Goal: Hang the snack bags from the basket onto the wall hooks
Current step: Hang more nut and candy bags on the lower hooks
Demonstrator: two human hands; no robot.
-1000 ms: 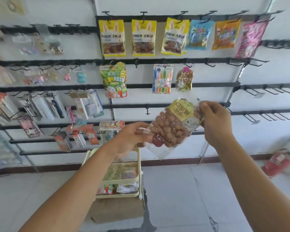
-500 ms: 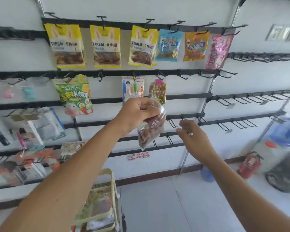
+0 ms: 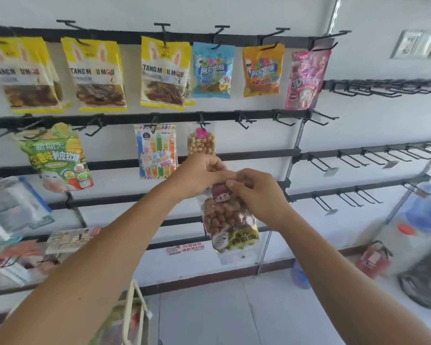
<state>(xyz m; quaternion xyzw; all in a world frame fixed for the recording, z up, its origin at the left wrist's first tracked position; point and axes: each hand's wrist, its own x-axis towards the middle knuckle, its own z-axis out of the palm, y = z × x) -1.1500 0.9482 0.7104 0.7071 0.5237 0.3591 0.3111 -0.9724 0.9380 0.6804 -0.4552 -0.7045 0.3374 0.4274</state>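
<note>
A clear bag of brown peanuts [image 3: 228, 219] with a yellow label hangs upright in front of the wall. My left hand [image 3: 197, 174] pinches its top edge from the left. My right hand [image 3: 255, 192] pinches the top from the right, its thumb by the bag's dark red label. Just above my hands a smaller bag of pale nuts [image 3: 201, 143] hangs on a hook of the second rail [image 3: 259, 117]. Empty hooks [image 3: 244, 120] stick out to the right on that rail. The cream basket [image 3: 132, 317] with more bags shows at the bottom edge.
Yellow snack bags [image 3: 98, 73], a blue bag [image 3: 213, 70], an orange bag [image 3: 261, 69] and a pink bag [image 3: 306, 79] fill the top rail. Many bare hooks [image 3: 373, 158] line the right wall. A red extinguisher [image 3: 372, 257] and water jug [image 3: 418, 220] stand on the floor.
The view shifted right and up toward the wall. The bag turned upright and rose to the rails. My right hand, apart half a second ago, came back to pinch the bag's top.
</note>
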